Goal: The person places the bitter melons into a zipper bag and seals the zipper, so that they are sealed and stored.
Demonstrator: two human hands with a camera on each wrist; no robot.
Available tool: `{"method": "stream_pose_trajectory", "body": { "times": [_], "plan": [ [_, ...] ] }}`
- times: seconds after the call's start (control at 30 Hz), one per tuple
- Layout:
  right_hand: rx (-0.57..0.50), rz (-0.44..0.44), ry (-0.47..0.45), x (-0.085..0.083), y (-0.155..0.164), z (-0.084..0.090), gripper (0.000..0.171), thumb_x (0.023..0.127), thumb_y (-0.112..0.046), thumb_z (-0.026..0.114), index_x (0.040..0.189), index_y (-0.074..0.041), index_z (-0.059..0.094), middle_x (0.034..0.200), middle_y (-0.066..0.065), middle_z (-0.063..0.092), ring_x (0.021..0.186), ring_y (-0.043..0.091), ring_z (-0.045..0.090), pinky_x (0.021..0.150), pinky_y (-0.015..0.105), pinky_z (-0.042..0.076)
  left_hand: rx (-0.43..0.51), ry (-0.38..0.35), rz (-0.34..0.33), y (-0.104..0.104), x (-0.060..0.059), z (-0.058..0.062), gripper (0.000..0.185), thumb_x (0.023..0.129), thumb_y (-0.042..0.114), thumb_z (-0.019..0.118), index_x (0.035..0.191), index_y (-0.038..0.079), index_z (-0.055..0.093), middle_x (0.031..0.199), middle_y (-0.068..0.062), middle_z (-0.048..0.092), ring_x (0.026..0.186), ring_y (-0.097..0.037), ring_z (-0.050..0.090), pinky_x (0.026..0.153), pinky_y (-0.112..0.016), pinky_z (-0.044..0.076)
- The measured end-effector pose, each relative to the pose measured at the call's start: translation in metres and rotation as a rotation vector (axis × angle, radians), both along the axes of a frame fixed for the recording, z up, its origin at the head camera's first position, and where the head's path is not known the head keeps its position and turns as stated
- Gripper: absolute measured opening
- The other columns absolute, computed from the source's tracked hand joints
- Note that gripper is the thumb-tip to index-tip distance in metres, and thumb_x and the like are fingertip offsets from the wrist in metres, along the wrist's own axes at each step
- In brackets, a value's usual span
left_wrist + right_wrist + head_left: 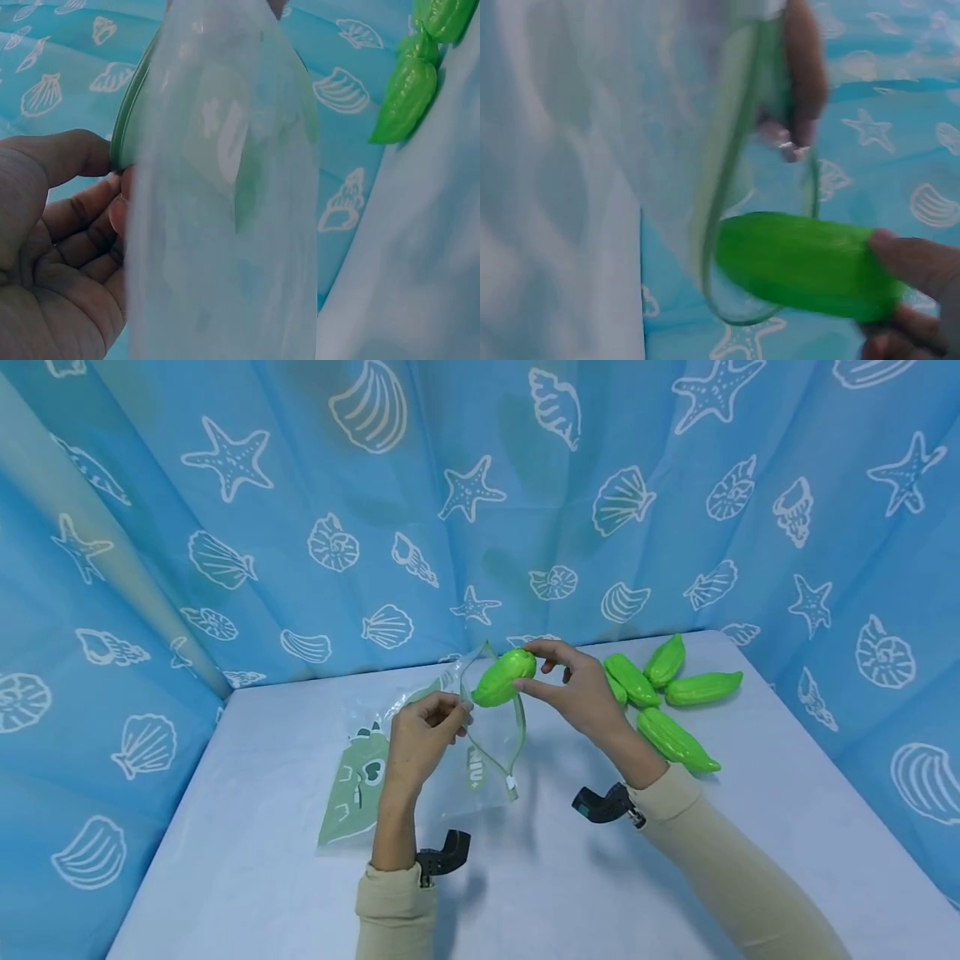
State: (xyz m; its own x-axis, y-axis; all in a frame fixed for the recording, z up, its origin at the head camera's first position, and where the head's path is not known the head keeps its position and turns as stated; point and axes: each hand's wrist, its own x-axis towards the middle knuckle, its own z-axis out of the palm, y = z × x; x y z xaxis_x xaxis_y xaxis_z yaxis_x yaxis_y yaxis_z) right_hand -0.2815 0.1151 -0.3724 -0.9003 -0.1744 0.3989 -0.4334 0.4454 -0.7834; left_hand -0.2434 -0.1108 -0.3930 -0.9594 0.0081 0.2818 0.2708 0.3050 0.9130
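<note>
1. Nearest, the left hand (420, 739) pinches the rim of a clear zip bag (450, 752) with a green printed figure, thumb and fingers curled on the near edge so the mouth gapes upward; the bag's lower part lies on the pale table (247, 860).
2. Just beyond that hand, the right hand (581, 693) grips a green ridged toy gourd (504, 677) by its far end between thumb and fingertips; the gourd's leading tip sits at the bag's mouth, partly past the green zip strip.
3. Past the bag, to its right, four more green gourds (671, 693) lie clustered on the table, some touching.
4. Behind the bag hangs a blue curtain (480, 485) printed with shells and starfish.
5. Likely risks: the bag is held on one side only, so the mouth may fold shut and the gourd catch on the zip strip; a fingertip grip at one end could let the smooth gourd tip and drop outside the bag.
</note>
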Motion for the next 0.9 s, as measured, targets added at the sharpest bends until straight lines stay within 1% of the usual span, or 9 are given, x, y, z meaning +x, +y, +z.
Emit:
{"method": "stream_pose_trajectory", "body": {
  "times": [0.07,0.13,0.3,0.37,0.43,0.6,0.73,0.83,0.9],
  "plan": [
    [0.055,0.012,-0.010,-0.001,-0.004,-0.002,0.052,0.077,-0.043,0.071,0.123,-0.021,0.057,0.114,-0.005,0.058,0.089,0.016,0.047,0.057,0.034,0.041,0.007,-0.002,-0.011,0.001,0.000,-0.001,0.016,0.086,0.029,0.064,0.089,0.014,0.068,0.075,-0.006,0.066,0.063,-0.019,0.060,0.056,-0.038,0.051],
    [0.098,0.006,-0.012,0.000,-0.004,-0.004,0.052,0.077,-0.043,0.071,0.122,-0.020,0.058,0.115,-0.005,0.057,0.092,0.017,0.047,0.057,0.034,0.043,0.010,-0.006,-0.022,0.002,0.000,-0.003,0.017,0.087,0.030,0.064,0.090,0.014,0.068,0.076,-0.006,0.066,0.064,-0.021,0.061,0.056,-0.039,0.051],
    [0.142,-0.011,-0.001,0.003,0.003,-0.003,0.044,0.080,-0.043,0.068,0.118,-0.023,0.058,0.114,-0.006,0.055,0.094,0.016,0.047,0.062,0.034,0.043,0.006,0.025,-0.019,0.000,-0.003,-0.005,0.016,0.087,0.028,0.064,0.090,0.013,0.069,0.075,-0.004,0.066,0.065,-0.026,0.062,0.054,-0.042,0.051],
    [0.165,-0.021,0.018,0.004,0.007,-0.001,0.040,0.081,-0.043,0.067,0.116,-0.025,0.059,0.114,-0.007,0.055,0.094,0.014,0.047,0.064,0.034,0.043,0.012,0.041,-0.017,-0.001,-0.004,-0.005,0.015,0.087,0.026,0.064,0.089,0.012,0.069,0.074,-0.003,0.066,0.065,-0.027,0.061,0.054,-0.044,0.050],
    [0.191,-0.033,0.044,0.006,0.014,-0.001,0.037,0.082,-0.042,0.067,0.114,-0.025,0.060,0.114,-0.008,0.056,0.094,0.013,0.048,0.065,0.034,0.043,0.012,0.042,-0.018,-0.003,-0.004,-0.004,0.014,0.087,0.026,0.064,0.089,0.013,0.068,0.074,-0.002,0.066,0.066,-0.029,0.061,0.056,-0.047,0.050],
    [0.245,-0.074,0.086,0.013,0.040,-0.003,0.030,0.083,-0.037,0.066,0.109,-0.022,0.063,0.109,-0.006,0.059,0.092,0.015,0.049,0.069,0.034,0.042,0.018,0.019,-0.036,-0.002,-0.005,-0.002,0.017,0.087,0.029,0.064,0.091,0.012,0.069,0.076,-0.002,0.066,0.067,-0.027,0.062,0.059,-0.047,0.051],
    [0.299,-0.104,0.108,0.017,0.067,-0.008,0.028,0.083,-0.030,0.068,0.108,-0.019,0.063,0.109,-0.002,0.060,0.091,0.017,0.050,0.073,0.037,0.041,0.023,0.002,-0.033,-0.001,-0.004,-0.002,0.016,0.087,0.029,0.064,0.090,0.014,0.069,0.075,-0.001,0.066,0.066,-0.025,0.062,0.060,-0.049,0.050],
    [0.351,-0.140,0.096,0.018,0.090,-0.014,0.029,0.084,-0.026,0.068,0.110,-0.016,0.062,0.111,0.001,0.059,0.091,0.020,0.049,0.077,0.041,0.037,0.020,-0.007,-0.027,-0.001,-0.003,-0.002,0.015,0.087,0.029,0.064,0.090,0.014,0.068,0.075,-0.001,0.066,0.066,-0.025,0.062,0.060,-0.048,0.050],
    [0.386,-0.168,0.086,0.020,0.104,-0.018,0.030,0.084,-0.025,0.068,0.111,-0.013,0.062,0.110,0.005,0.059,0.092,0.023,0.049,0.077,0.043,0.034,0.011,-0.020,-0.028,0.000,-0.002,-0.001,0.017,0.087,0.029,0.064,0.091,0.013,0.068,0.076,-0.002,0.066,0.066,-0.024,0.062,0.059,-0.044,0.051]
  ]
}}
